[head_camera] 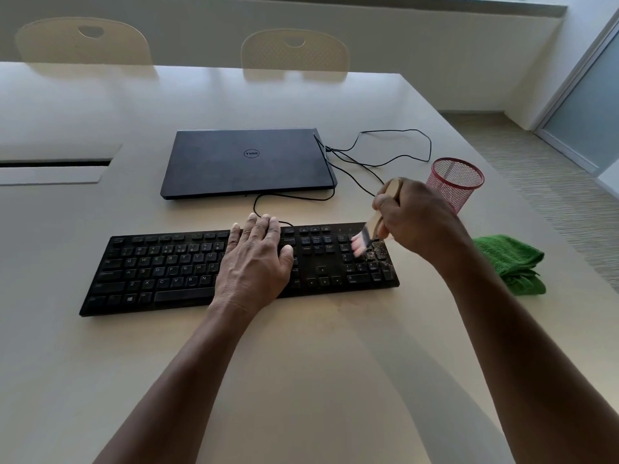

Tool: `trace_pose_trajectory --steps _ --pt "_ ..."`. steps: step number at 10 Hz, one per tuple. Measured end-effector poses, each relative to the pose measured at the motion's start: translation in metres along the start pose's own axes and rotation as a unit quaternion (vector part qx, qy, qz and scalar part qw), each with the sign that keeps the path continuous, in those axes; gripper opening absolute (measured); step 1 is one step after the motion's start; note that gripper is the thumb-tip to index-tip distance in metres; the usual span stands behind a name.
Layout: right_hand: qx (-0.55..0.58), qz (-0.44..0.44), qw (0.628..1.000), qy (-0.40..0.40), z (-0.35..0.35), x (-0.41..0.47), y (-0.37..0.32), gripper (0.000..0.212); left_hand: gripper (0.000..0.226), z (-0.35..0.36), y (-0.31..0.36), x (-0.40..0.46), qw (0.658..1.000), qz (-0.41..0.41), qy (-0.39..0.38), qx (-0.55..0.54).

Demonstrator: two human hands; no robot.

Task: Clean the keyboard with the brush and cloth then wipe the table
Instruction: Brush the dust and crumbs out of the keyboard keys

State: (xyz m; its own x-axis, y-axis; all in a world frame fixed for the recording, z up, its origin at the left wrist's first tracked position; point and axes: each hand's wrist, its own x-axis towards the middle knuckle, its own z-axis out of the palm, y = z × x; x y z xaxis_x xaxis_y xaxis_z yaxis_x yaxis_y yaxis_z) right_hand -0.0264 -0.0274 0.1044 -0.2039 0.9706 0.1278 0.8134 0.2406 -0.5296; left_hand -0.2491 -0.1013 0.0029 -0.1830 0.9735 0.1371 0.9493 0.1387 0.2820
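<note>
Pale meeting-room table, brushing step under way on the keyboard near its front edge.
Right hand grips the brush, bristles on the crumb-strewn number pad; left hand presses flat on the keys. Next, I judge: sweep debris off, then fetch the green cloth toward the right edge.

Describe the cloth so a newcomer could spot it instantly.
Start at the black keyboard on the beige table and follow it to its number-pad end, where the right hand holds the brush. Just past that end, near the table's right edge, lies the cloth, crumpled in a heap. It is the only green, soft thing there; the red mesh cup behind it stands rigid and upright.
</note>
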Motion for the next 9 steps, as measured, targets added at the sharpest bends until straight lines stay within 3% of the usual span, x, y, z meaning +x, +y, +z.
trace_pose_trajectory --steps 2,5,6,7,8,9 --pt "0.068 -0.002 0.997 -0.026 -0.006 0.0 0.002 0.021 0.063 0.0 0.0 0.0 1.0 -0.001 0.0 -0.005" --pt "0.066 -0.002 0.997 0.034 -0.003 -0.003 0.002 0.022 0.063 0.001 -0.001 0.0 1.0 0.001 0.003 -0.006" --pt "0.038 -0.002 0.999 0.006 -0.002 -0.004 0.002 0.023 0.063 0.001 -0.001 0.0 1.0 0.0 0.0 -0.006" --pt "0.011 0.028 0.997 -0.076 -0.015 -0.007 0.003 0.025 0.064 0.002 -0.002 0.001 1.0 0.0 0.002 -0.006" --pt "0.007 0.035 0.997 -0.075 -0.022 -0.008 0.002 0.025 0.064 0.002 -0.002 0.001 1.0 -0.001 0.003 -0.008" --pt "0.021 0.001 1.0 0.006 -0.016 -0.004 -0.003 0.024 0.063 0.001 -0.002 0.001 1.0 -0.002 0.002 -0.005"
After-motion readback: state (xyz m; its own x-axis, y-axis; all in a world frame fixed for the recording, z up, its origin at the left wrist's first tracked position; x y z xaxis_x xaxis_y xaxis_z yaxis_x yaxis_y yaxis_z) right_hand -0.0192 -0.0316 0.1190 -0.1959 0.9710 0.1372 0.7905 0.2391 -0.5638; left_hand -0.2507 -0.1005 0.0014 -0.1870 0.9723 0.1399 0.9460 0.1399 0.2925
